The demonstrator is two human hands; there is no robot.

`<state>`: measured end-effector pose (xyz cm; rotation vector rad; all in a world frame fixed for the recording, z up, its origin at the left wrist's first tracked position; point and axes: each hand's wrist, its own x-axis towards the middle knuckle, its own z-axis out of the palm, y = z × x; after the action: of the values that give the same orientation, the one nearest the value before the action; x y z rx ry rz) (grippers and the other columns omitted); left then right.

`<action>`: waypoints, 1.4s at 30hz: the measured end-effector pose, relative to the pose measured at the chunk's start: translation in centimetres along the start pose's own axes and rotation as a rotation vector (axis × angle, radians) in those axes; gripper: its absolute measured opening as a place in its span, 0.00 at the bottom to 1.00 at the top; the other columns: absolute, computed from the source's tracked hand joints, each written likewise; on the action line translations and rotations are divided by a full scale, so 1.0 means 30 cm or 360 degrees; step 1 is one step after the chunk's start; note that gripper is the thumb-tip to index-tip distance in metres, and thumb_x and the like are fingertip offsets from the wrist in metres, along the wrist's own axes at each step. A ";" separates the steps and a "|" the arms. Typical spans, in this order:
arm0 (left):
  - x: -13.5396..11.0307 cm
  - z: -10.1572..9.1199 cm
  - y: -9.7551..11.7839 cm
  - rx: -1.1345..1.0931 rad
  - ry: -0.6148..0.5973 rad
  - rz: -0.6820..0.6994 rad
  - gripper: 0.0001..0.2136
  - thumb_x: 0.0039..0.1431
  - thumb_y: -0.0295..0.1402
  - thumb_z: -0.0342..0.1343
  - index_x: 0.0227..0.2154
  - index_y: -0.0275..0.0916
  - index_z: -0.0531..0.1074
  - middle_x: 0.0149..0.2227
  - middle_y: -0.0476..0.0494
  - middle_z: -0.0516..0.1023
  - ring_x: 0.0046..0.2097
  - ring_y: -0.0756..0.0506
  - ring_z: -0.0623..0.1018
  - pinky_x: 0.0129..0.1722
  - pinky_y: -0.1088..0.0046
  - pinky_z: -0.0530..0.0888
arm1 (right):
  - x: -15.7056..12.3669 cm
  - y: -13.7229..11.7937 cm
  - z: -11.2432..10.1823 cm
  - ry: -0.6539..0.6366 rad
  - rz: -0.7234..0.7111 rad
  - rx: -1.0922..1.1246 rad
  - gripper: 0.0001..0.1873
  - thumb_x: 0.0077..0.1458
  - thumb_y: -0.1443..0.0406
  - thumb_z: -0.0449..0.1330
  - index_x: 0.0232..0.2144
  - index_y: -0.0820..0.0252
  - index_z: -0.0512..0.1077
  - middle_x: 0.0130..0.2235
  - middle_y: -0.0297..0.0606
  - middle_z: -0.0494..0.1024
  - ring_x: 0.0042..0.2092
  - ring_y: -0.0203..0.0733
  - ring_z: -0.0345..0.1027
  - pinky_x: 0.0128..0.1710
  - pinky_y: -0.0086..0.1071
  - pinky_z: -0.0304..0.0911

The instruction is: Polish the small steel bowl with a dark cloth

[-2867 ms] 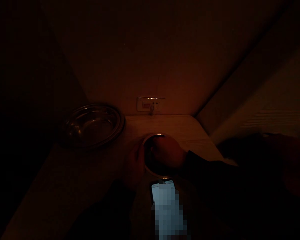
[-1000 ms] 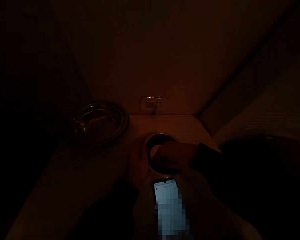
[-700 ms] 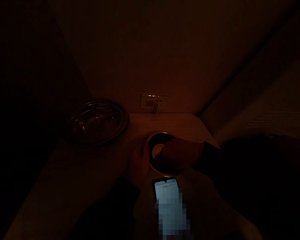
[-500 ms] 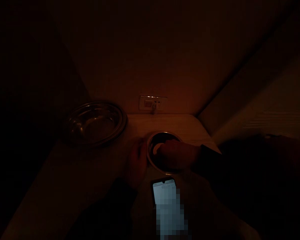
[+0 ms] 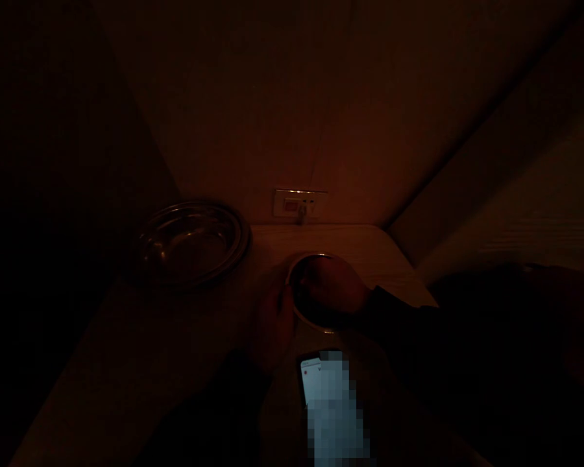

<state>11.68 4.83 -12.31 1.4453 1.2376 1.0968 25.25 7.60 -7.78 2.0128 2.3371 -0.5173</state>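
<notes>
Flanking the bowl (image 5: 314,257): plate (image 5: 194,241), phone (image 5: 314,383).

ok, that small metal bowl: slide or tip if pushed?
Probably rigid and light: bowl looks like thin shiny metal. Likely slides on the smooth tabletop; left hand sits against its side. Rounded wall may rock if pressed at the rim.

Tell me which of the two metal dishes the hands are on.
The small bowl by the phone: left hand at its side, right hand over its mouth. The wide plate farther left is untouched.
</notes>
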 end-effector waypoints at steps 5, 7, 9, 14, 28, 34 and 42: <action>0.004 0.002 -0.005 0.0074 0.0124 -0.0116 0.18 0.61 0.31 0.42 0.51 0.35 0.67 0.53 0.38 0.72 0.54 0.43 0.71 0.55 0.64 0.66 | -0.001 -0.022 0.019 -0.0186 -0.0235 0.0129 0.13 0.57 0.67 0.49 0.40 0.60 0.72 0.42 0.38 0.77 0.41 0.36 0.71 0.36 0.23 0.60; 0.004 0.000 -0.005 0.0072 0.0153 -0.0134 0.18 0.61 0.31 0.42 0.51 0.34 0.67 0.53 0.38 0.72 0.54 0.43 0.71 0.55 0.65 0.66 | -0.013 -0.031 0.006 -0.0317 -0.0363 0.0115 0.12 0.56 0.67 0.51 0.39 0.60 0.73 0.41 0.37 0.78 0.39 0.35 0.71 0.35 0.23 0.60; 0.004 -0.004 -0.002 0.0080 0.0139 -0.0151 0.18 0.61 0.32 0.42 0.50 0.34 0.68 0.53 0.38 0.73 0.54 0.43 0.71 0.55 0.65 0.66 | -0.027 -0.034 -0.023 -0.0475 -0.0479 0.0049 0.11 0.54 0.68 0.54 0.37 0.59 0.74 0.38 0.37 0.79 0.37 0.35 0.71 0.33 0.24 0.59; 0.005 -0.007 0.003 0.0117 0.0110 -0.0124 0.17 0.61 0.32 0.42 0.48 0.34 0.70 0.52 0.38 0.73 0.55 0.43 0.71 0.56 0.63 0.65 | -0.049 -0.030 -0.097 -0.0765 -0.0603 -0.0263 0.09 0.46 0.70 0.57 0.30 0.61 0.76 0.30 0.42 0.78 0.30 0.44 0.72 0.25 0.29 0.56; 0.009 -0.011 -0.017 0.0054 0.0040 -0.0015 0.18 0.60 0.34 0.44 0.49 0.33 0.70 0.52 0.38 0.73 0.54 0.43 0.72 0.55 0.64 0.66 | -0.017 -0.039 -0.026 -0.0267 -0.0467 -0.0362 0.16 0.52 0.68 0.52 0.42 0.66 0.72 0.40 0.50 0.77 0.39 0.47 0.72 0.34 0.32 0.62; 0.013 -0.008 -0.023 0.0076 0.0077 -0.0036 0.18 0.60 0.33 0.44 0.49 0.35 0.70 0.53 0.39 0.72 0.56 0.43 0.70 0.56 0.63 0.65 | -0.003 -0.026 -0.014 -0.0118 -0.0414 -0.0353 0.17 0.55 0.67 0.50 0.45 0.66 0.70 0.45 0.53 0.74 0.45 0.50 0.69 0.40 0.36 0.61; 0.009 -0.005 -0.009 0.0091 0.0143 -0.0119 0.17 0.60 0.34 0.44 0.47 0.36 0.72 0.50 0.39 0.75 0.52 0.42 0.74 0.53 0.62 0.68 | -0.034 -0.047 -0.057 -0.0636 -0.0629 -0.0281 0.11 0.51 0.68 0.56 0.37 0.58 0.75 0.38 0.38 0.79 0.36 0.39 0.72 0.29 0.26 0.58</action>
<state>11.51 5.12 -12.52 1.3934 1.3856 1.0936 24.41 6.88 -5.59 1.2370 2.4144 -0.6263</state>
